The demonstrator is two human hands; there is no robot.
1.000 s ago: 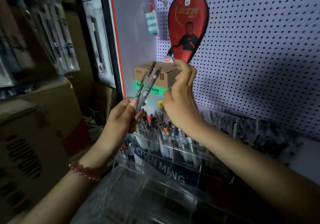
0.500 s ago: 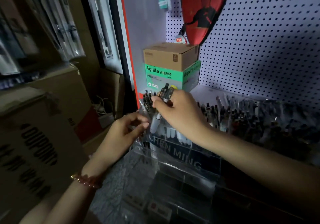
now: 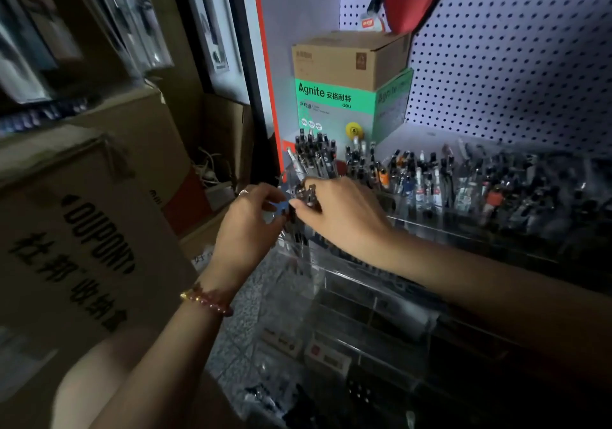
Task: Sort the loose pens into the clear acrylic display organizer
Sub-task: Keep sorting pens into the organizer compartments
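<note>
Down at the organizer [image 3: 347, 279] now instead of up in front of the pegboard [image 3: 513, 47] like a second ago; gripping the two pens [image 3: 308, 195] in the right hand [image 3: 341, 220] only, fingers curled round the barrels, clip ends poking out past the thumb; handed over completely from the left hand [image 3: 255, 223], which had them earlier; feeding them tips-down into the far-left slot, just in front of the back-row bunch [image 3: 314, 153] standing below the green box [image 3: 334, 97].

Parked the left hand right up against the right thumb at the slot's edge, fingers bent inward; honestly can't tell whether pinching a pen, steadying the clear wall or just touching nothing, way too dark and smeary there; wearing a bead bracelet [image 3: 208, 299] on that wrist, fwiw.

Reads as the actual drop-in step for this pair, so pretty much the end of one round; can't see the tips, so no clue if seated at the bottom yet; probably just needs letting go and a nudge to line them up with the neighbours.

Worth watching the clips; could easily snag on the crowded pens behind and tip a few over; also slippery-looking clear barrels, so easing the grip slowly seems smart; still part of a longer sorting job, judging by the packed rows off to the right.
</note>
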